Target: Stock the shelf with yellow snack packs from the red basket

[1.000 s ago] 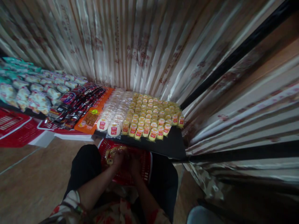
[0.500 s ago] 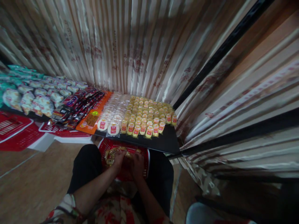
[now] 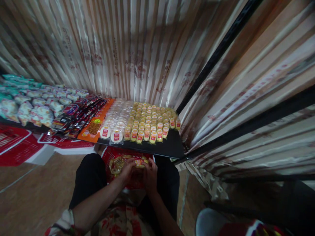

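Small yellow packet (image 3: 141,163), oblong, orange-red label (image 3: 139,162), both hands (image 3: 150,175) closed on its ends, above red basket (image 3: 105,158)

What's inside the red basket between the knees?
Yellow wrapped snacks lie inside the red basket. The left hand and right hand hide part; whatever's under the snacks is covered too.

A striped curtain (image 3: 108,49) hangs behind white bags (image 3: 41,114), dark packets (image 3: 82,116) and an orange packet (image 3: 91,129).
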A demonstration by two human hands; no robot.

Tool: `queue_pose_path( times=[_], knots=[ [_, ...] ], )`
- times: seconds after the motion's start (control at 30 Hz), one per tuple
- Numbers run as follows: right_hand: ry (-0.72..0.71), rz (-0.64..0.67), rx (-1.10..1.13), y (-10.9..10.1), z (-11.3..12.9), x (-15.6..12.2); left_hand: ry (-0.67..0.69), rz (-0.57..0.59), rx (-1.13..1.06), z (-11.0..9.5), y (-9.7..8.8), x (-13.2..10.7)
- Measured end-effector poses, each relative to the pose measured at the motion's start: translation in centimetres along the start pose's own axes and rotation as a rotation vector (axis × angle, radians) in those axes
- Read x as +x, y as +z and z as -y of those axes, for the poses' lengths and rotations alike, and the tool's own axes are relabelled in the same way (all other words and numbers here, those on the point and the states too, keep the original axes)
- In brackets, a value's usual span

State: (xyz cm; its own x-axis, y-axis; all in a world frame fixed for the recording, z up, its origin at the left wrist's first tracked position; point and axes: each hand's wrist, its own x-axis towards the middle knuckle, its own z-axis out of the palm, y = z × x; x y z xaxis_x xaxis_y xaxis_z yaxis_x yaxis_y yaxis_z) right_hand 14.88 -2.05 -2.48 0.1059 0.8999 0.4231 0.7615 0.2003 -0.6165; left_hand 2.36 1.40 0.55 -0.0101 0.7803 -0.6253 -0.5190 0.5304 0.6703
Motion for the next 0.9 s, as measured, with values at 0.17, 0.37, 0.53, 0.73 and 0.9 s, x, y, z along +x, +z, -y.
queue_pose_path(
  times=[0.17, 0.37, 0.53, 0.73, 0.9],
  knots=[
    [0.055, -0.009, 0.036, -1.1, -0.1, 0.3, -0.050, 0.113, -0.021, 0.2, 0.8, -0.7],
    [0.118, -0.091, 0.143, -2.0, -0.3, 0.9, -0.023, 0.267, -0.009, 0.8, 1.7, -1.6],
    [0.204, -0.146, 0.210, -3.0, 0.1, 1.5, -0.001, 0.307, 0.011, 1.0, 3.1, -2.5],
    [0.219, -0.197, 0.246, -3.7, -0.3, 2.1, 0.028, 0.321, 0.021, 0.8, 4.5, -3.5],
    [0.203, -0.232, 0.239, -4.1, -0.7, 2.5, 0.038, 0.318, 0.033, 0.9, 4.9, -3.3]
  ],
)
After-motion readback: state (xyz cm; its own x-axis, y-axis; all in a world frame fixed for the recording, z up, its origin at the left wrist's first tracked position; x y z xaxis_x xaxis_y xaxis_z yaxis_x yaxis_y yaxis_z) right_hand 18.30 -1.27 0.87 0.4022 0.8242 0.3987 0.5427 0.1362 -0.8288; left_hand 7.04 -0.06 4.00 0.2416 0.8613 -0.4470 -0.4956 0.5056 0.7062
